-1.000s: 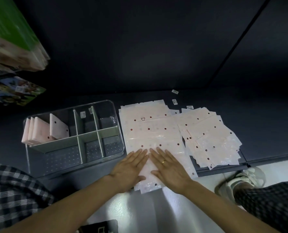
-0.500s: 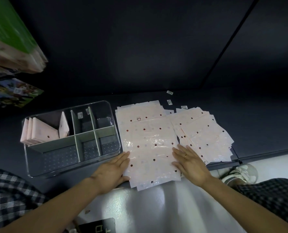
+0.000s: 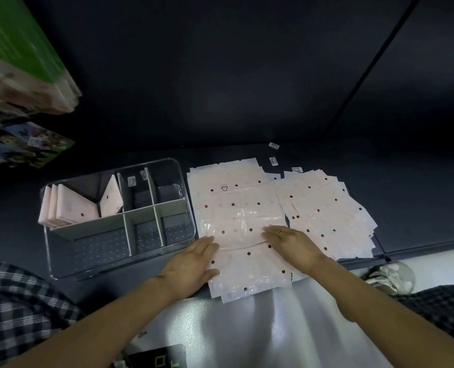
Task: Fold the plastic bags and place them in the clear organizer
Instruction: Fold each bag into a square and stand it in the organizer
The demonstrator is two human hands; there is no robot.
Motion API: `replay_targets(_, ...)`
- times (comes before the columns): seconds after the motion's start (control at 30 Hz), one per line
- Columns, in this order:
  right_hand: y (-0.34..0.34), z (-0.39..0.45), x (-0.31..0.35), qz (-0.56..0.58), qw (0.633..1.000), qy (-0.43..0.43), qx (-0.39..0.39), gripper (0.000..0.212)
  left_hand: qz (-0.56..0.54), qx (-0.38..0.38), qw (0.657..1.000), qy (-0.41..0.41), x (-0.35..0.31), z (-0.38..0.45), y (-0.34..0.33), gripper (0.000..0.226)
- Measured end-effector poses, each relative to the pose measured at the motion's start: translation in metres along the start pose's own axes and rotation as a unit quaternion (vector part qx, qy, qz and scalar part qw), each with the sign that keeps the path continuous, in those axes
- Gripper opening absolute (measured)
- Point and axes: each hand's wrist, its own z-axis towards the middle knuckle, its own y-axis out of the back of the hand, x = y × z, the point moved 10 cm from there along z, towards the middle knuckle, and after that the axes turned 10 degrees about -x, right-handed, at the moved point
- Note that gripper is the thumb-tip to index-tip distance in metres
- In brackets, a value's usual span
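Observation:
A pile of pale pink plastic bags with dark dots lies flat on the dark surface, its near end hanging over the edge. My left hand rests flat on the pile's left side, fingers straight. My right hand, with a ring, lies flat on the right side of the top bag. A second, fanned-out pile of bags lies to the right. The clear organizer stands at the left; several folded bags stand in its back-left compartment.
Small white labels lie behind the piles. A green box and colourful packs hang at the upper left. A white shoe and checked trouser legs show at the bottom corners, with pale floor between.
My hands slid apart from the middle of the top bag to its sides, then the right hand moved back inward a little. The view shifted slightly.

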Motion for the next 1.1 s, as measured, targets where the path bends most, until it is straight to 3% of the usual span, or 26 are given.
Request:
replay_targets(0.17, 0.026, 0.006, -0.014, 0.106, 0.992, -0.063, -0.027, 0.03, -0.034, -0.048, 0.998, -0.004, -0.009, 0.008, 0.015, 0.068)
replay_targets(0.33, 0.037, 0.006, -0.016, 0.217, 0.971, -0.073, 0.064, 0.019, -0.054, -0.092, 0.994, 0.031, -0.01, 0.011, 0.039, 0.052)
replay_targets(0.43, 0.04, 0.008, -0.019, 0.28, 0.947, -0.125, 0.091, 0.017, -0.061, -0.174, 0.983, 0.009, -0.023, 0.007, 0.064, 0.055)
replay_targets(0.57, 0.04, 0.024, -0.029, 0.324, 0.927, -0.178, 0.065, 0.017, -0.003, -0.293, 0.953, -0.075, -0.048, 0.001, 0.094, 0.054)
replay_targets(0.63, 0.034, 0.032, -0.035, 0.32, 0.924, -0.199, 0.057, 0.014, 0.02, -0.258, 0.961, -0.094, -0.052, 0.005, 0.084, 0.052)
replay_targets(0.77, 0.015, 0.043, -0.045, 0.281, 0.93, -0.231, 0.061, 0.018, 0.046, -0.098, 0.991, -0.073, -0.037, 0.013, 0.027, 0.062)
replay_targets(0.9, 0.005, 0.046, -0.053, 0.139, 0.96, -0.236, 0.066, 0.025, 0.081, -0.013, 0.995, -0.061, -0.023, 0.015, -0.01, 0.069)
replay_targets(1.0, 0.021, 0.047, -0.039, 0.023, 0.981, -0.19, -0.03, 0.035, 0.112, -0.002, 0.991, -0.075, -0.022, 0.019, -0.018, 0.072)
replay_targets(1.1, 0.028, 0.041, 0.0, 0.093, 0.977, -0.14, -0.13, 0.037, 0.121, -0.011, 0.989, -0.086, -0.026, 0.029, -0.021, 0.072)
